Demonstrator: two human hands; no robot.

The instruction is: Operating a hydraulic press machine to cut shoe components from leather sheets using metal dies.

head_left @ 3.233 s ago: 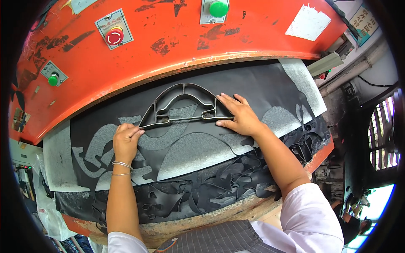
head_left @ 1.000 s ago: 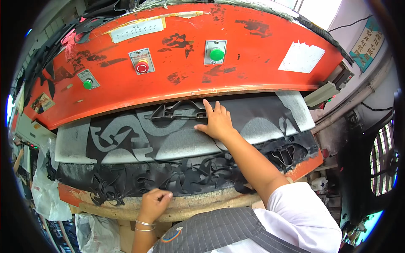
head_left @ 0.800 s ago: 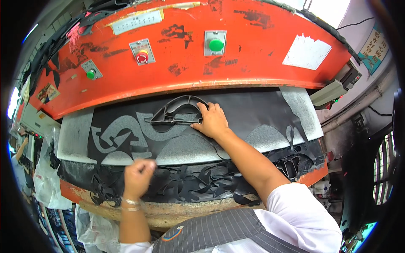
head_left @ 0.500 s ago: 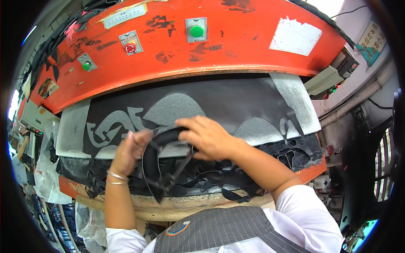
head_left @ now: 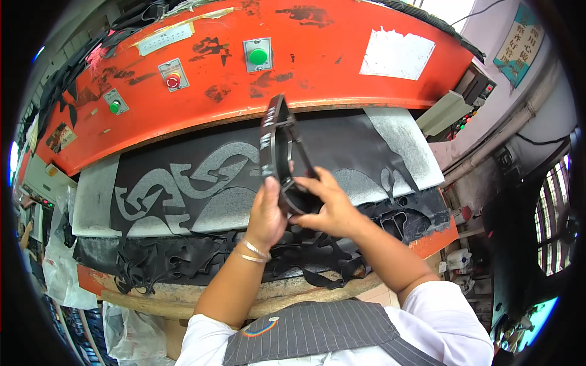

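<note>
Both hands hold a curved, dark metal cutting die (head_left: pixel 267 152), tilted up on edge above the work surface; motion blurs it slightly. My left hand (head_left: pixel 267 216) grips its lower left side, fingers partly hidden behind it. My right hand (head_left: pixel 329 207) is closed on its lower right side, thumb and fingers around the edge. Beneath and behind lies a black sheet (head_left: pixel 342 137) with curved, horseshoe-like cut-outs that show the pale grey cutting board (head_left: pixel 403 146) under it.
Black offcut scraps (head_left: pixel 171 256) are heaped along the near edge, above a worn wooden rail (head_left: pixel 152 305). An orange press beam (head_left: pixel 329 79) with green and red buttons spans the far side. A control box (head_left: pixel 442 113) stands at the right, plastic bags (head_left: pixel 137 335) at the lower left.
The cutting die has gone from low over the near edge to raised and turned on edge, further right. My left hand has moved right, close to my right hand. The head view has shifted.
</note>
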